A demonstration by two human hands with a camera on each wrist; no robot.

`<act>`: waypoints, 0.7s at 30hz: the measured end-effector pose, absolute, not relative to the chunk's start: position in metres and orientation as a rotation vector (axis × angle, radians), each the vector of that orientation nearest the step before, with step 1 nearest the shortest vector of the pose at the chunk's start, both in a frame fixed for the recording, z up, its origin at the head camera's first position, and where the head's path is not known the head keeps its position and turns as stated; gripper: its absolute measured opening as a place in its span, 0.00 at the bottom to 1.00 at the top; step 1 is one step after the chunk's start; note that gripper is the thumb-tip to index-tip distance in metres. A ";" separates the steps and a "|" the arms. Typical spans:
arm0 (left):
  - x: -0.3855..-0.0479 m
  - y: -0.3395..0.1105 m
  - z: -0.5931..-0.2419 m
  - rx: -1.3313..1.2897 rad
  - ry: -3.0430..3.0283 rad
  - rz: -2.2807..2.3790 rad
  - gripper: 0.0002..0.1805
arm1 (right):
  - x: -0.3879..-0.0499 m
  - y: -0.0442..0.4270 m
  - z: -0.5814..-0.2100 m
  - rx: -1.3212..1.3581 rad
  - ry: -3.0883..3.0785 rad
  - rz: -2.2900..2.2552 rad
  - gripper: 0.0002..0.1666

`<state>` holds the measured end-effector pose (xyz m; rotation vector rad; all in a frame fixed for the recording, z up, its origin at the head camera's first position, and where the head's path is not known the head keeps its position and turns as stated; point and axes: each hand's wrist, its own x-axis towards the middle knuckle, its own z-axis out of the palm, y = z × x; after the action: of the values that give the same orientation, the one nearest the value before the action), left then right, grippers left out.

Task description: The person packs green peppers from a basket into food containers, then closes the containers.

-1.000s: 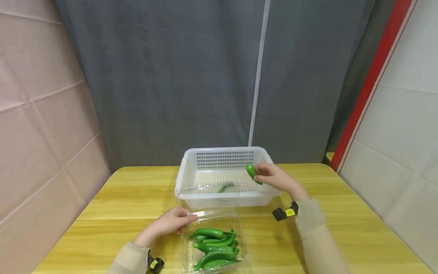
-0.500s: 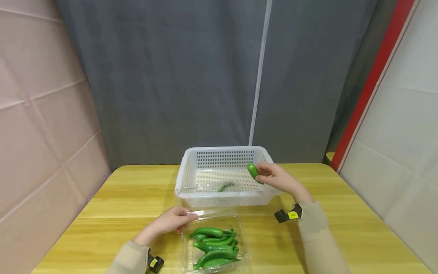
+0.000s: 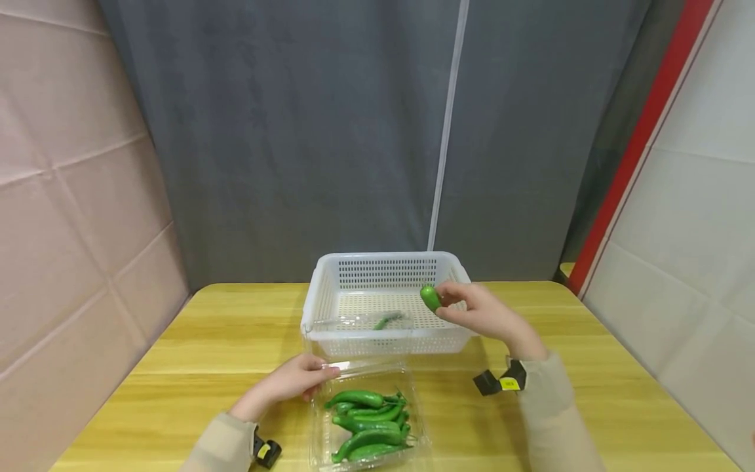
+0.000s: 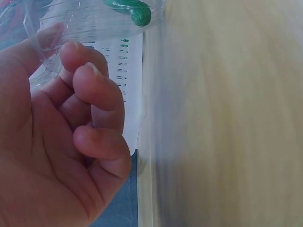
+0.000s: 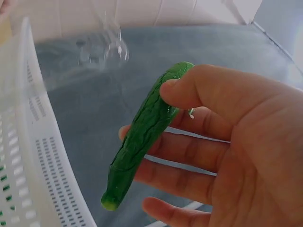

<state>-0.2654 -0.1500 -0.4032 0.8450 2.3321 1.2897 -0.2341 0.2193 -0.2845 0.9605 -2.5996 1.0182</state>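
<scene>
Over the front right of a white slotted plastic basket (image 3: 386, 254), my right hand (image 3: 486, 314) pinches a green chili pepper (image 5: 142, 135) between thumb and fingers. The pepper hangs tilted above the rim, apart from the basket floor. Near the table's front, my left hand (image 3: 303, 379) grips the back left edge of a clear plastic clamshell box (image 3: 366, 368) with thumb and finger; its other fingers (image 4: 99, 90) curl loosely. Several green chili peppers (image 3: 371, 429) lie in the box. The box's raised clear lid (image 3: 348, 323) overlaps the basket's front, and another pepper (image 3: 387, 320) shows through it.
The wooden table (image 3: 236, 334) extends to both sides of the basket. A grey curtain (image 3: 295, 144) hangs behind it. Pale cloth walls stand at the left (image 3: 71, 216) and right (image 3: 696, 216).
My right hand has shifted slightly over the basket's right side and the pepper has turned a little in its fingers. The left hand and the box have stayed nearly still.
</scene>
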 end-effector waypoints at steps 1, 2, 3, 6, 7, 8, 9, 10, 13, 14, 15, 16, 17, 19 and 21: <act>-0.265 -0.150 -0.403 0.849 2.334 1.290 0.22 | -0.232 0.217 -0.284 0.985 -2.591 1.009 0.10; -0.265 -0.150 -0.403 0.851 2.334 1.292 0.22 | -0.231 0.215 -0.283 1.009 -2.585 1.001 0.09; -0.265 -0.150 -0.403 0.853 2.334 1.295 0.22 | -0.229 0.213 -0.282 1.028 -2.583 0.995 0.09; -0.264 -0.150 -0.403 0.851 2.334 1.308 0.23 | -0.225 0.208 -0.280 1.088 -2.571 0.966 0.08; -0.264 -0.150 -0.403 0.846 2.334 1.312 0.23 | -0.224 0.207 -0.280 1.104 -2.568 0.951 0.07; -0.264 -0.149 -0.404 0.841 2.334 1.313 0.22 | -0.222 0.205 -0.279 1.118 -2.566 0.936 0.07; -0.264 -0.149 -0.404 0.836 2.332 1.316 0.22 | -0.220 0.203 -0.278 1.132 -2.563 0.926 0.08; -0.264 -0.149 -0.404 0.833 2.334 1.310 0.22 | -0.218 0.201 -0.278 1.149 -2.561 0.920 0.08; -0.265 -0.149 -0.403 0.839 2.334 1.306 0.22 | -0.213 0.195 -0.276 1.209 -2.550 0.901 0.08; -0.265 -0.149 -0.403 0.845 2.333 1.305 0.22 | -0.212 0.192 -0.276 1.235 -2.548 0.899 0.08; -0.265 -0.149 -0.402 0.850 2.329 1.307 0.22 | -0.211 0.190 -0.276 1.262 -2.543 0.893 0.08; -0.265 -0.149 -0.401 0.854 2.327 1.308 0.22 | -0.210 0.187 -0.276 1.291 -2.540 0.882 0.07; -0.264 -0.149 -0.401 0.853 2.323 1.316 0.22 | -0.209 0.185 -0.276 1.318 -2.538 0.865 0.07; -0.264 -0.149 -0.402 0.850 2.320 1.322 0.22 | -0.208 0.180 -0.279 1.367 -2.538 0.834 0.06; -0.264 -0.149 -0.403 0.846 2.319 1.325 0.22 | -0.207 0.174 -0.281 1.399 -2.548 0.805 0.07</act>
<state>-0.2637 -0.1493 -0.4030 0.8455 2.3194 1.3249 -0.2066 0.1745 -0.2811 1.3993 -2.5485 0.8046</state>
